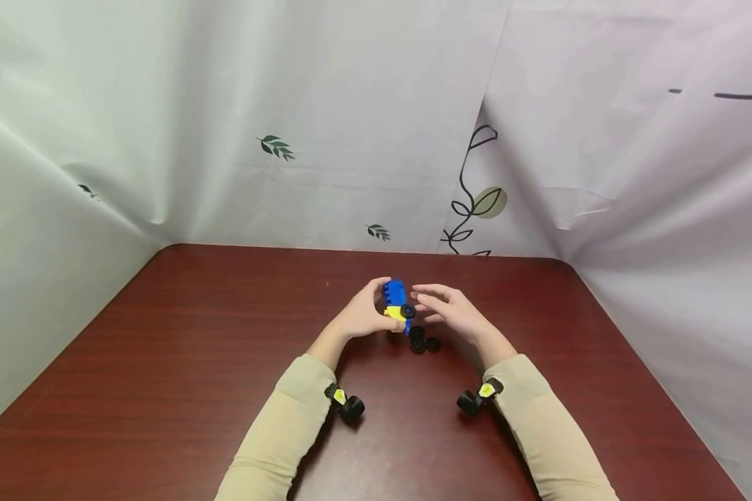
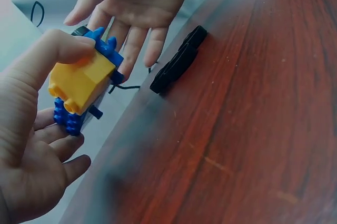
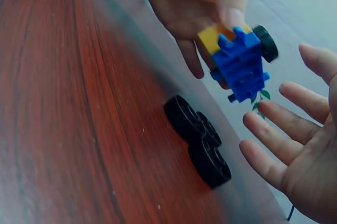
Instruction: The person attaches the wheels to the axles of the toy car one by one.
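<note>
In the head view my left hand grips a toy vehicle of blue and yellow plastic blocks, thumb on the yellow part. The right wrist view shows the vehicle's blue underside with short pegs along its sides and one black wheel on it. My right hand is beside the vehicle with its fingers spread and relaxed, holding nothing. From the left wrist, the yellow block shows two round studs, and the right palm faces the vehicle from behind it.
Loose black wheels lie close together on the reddish-brown table, just below the hands. A pale cloth with a leaf print hangs behind and beside the table. Small cameras are strapped to both wrists.
</note>
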Demonstrator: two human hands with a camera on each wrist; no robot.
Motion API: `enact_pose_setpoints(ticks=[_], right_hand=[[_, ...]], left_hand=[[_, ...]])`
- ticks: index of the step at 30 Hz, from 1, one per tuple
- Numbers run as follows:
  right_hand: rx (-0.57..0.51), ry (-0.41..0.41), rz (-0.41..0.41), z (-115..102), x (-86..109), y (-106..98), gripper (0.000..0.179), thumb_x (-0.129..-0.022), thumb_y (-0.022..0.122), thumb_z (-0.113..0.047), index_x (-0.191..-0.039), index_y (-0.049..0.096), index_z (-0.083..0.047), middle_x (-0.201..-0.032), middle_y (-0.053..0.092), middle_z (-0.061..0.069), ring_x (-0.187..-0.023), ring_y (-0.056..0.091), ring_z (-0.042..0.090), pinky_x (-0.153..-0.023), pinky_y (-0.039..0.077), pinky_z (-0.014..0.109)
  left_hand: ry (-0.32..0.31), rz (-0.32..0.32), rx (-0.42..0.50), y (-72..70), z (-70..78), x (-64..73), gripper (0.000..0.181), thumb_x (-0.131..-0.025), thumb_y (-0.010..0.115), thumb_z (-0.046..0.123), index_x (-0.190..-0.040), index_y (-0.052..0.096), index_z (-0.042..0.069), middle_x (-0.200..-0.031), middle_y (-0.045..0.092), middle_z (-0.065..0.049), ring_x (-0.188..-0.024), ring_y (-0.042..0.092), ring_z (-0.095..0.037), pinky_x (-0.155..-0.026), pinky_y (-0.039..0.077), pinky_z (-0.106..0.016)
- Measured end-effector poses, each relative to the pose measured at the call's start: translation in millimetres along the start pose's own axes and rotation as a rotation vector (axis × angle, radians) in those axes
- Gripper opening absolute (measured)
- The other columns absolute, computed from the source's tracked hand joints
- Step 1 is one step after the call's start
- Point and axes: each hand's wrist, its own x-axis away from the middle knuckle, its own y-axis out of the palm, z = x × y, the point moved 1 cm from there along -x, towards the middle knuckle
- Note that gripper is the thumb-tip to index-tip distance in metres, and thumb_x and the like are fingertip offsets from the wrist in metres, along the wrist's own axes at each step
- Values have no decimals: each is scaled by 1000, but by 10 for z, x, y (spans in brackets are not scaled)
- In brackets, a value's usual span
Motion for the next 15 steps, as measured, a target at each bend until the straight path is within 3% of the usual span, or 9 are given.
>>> enact_pose_setpoints(ticks=[6,15], right_hand=[[37,-3,27,67,43,-57,53,-93,58,-35,-135,50,-4,-136,54,15,-113,60,31,-91,52,42],[188,-53,10,162,55,-92,46,-89,65,-27,-128,58,-5,-129,59,14,-120,55,29,-98,48,45]], left_hand=[[-3,-62,37,23,-17,10,97,-68,80,22,-146,24,7,-137,47,-17,-121,51,-27,-98,48,-40],[-40,-107,50,6,2,30,98,-67,82,21,-144,24,9,-143,42,-16,-132,43,-27,-104,43,-42]])
